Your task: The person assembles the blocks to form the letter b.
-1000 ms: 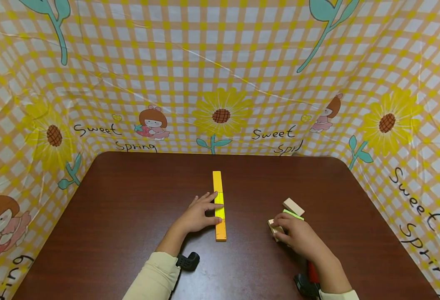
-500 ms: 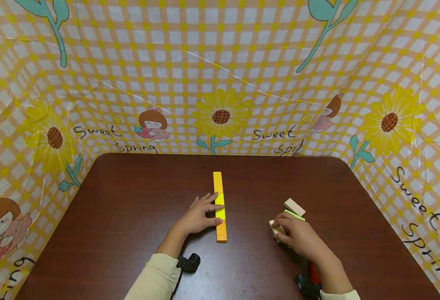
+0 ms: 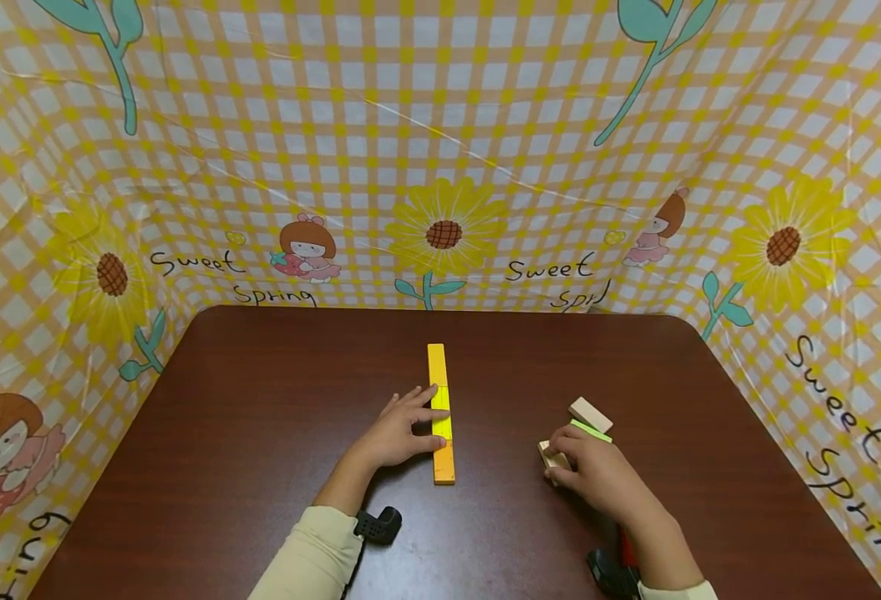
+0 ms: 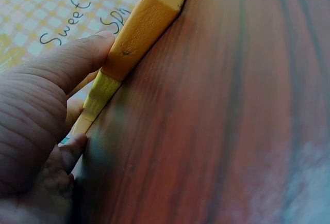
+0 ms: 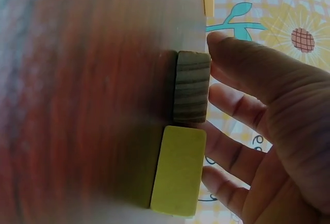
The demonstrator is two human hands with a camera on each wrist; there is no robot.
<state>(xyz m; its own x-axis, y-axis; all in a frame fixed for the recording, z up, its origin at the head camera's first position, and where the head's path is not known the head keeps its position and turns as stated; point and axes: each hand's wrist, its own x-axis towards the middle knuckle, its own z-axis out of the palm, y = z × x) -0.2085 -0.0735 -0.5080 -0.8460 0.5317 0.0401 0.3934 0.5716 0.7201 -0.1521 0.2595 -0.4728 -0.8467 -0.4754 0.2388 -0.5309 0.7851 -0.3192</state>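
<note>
Three blocks lie end to end in a straight row: an amber block at the far end, a bright yellow block in the middle and an orange block nearest. My left hand rests its spread fingertips along this row, the thumb against the orange block. On the right, the extended fingers of my right hand rest over a plain wooden block, the thumb tip right at its upper edge. Beside it lies a yellow-green block, partly covered by the hand in the head view.
A pale wooden block lies just beyond the right hand. Something red shows partly under the right wrist. The dark brown table is bordered by a checkered cloth at the back and sides.
</note>
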